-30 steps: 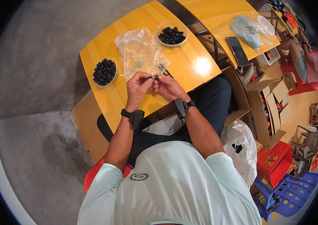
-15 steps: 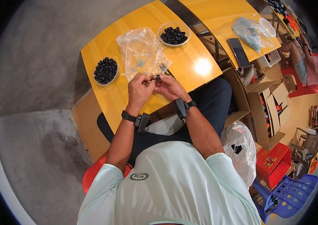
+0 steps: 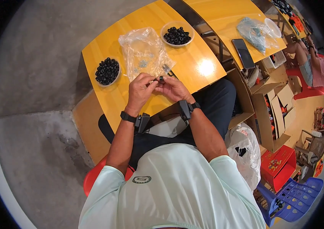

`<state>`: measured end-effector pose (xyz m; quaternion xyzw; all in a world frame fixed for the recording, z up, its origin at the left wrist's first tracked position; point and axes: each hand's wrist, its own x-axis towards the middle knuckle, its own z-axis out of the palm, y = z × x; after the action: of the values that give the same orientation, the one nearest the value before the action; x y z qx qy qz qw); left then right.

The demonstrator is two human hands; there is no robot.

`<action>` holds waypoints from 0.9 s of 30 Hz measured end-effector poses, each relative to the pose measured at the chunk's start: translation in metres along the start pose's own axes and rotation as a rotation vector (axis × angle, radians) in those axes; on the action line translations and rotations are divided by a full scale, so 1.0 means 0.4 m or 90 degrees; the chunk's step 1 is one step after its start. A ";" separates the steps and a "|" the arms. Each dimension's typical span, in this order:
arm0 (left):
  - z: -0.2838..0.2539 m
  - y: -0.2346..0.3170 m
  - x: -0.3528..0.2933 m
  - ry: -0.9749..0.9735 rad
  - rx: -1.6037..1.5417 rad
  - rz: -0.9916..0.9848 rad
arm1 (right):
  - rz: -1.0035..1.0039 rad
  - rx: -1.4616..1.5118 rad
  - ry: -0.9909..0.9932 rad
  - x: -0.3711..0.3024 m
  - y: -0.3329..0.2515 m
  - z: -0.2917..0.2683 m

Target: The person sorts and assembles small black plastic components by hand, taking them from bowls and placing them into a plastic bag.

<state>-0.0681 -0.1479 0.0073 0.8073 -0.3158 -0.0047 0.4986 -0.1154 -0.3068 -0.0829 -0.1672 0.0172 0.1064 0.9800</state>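
Over the near edge of the yellow table (image 3: 204, 78), my right hand (image 3: 174, 90) pinches a small round black plastic part (image 3: 161, 79) between thumb and fingers. My left hand (image 3: 139, 91) is closed in a pinch just left of that part; whatever sits in its fingertips is too small to make out. Beyond both hands lies a clear plastic bag (image 3: 141, 44) with small shiny metal pieces (image 3: 143, 63) on it. A dark slim object (image 3: 168, 70) lies at its right edge. Two clear tubs hold black parts: a left tub (image 3: 120, 72) and a far right tub (image 3: 193, 33).
A second yellow table at the right bears a phone (image 3: 243, 53) and a plastic bag of small pieces (image 3: 254, 33). Open cardboard boxes (image 3: 263, 118), a white plastic bag (image 3: 246, 162), a red box (image 3: 278, 168) and a blue chair (image 3: 299, 198) stand to my right. Another person (image 3: 320, 70) sits farther off.
My left hand has shifted slightly left, away from the black part. My right hand stays in place with the part in its fingers.
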 end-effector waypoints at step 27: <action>0.018 -0.011 0.003 -0.007 -0.228 -0.145 | 0.027 -0.027 -0.011 -0.006 -0.006 0.006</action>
<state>-0.0670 -0.1528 0.0005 0.7363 -0.2193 -0.1216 0.6285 -0.1173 -0.3086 -0.0798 -0.1863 0.0097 0.1287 0.9740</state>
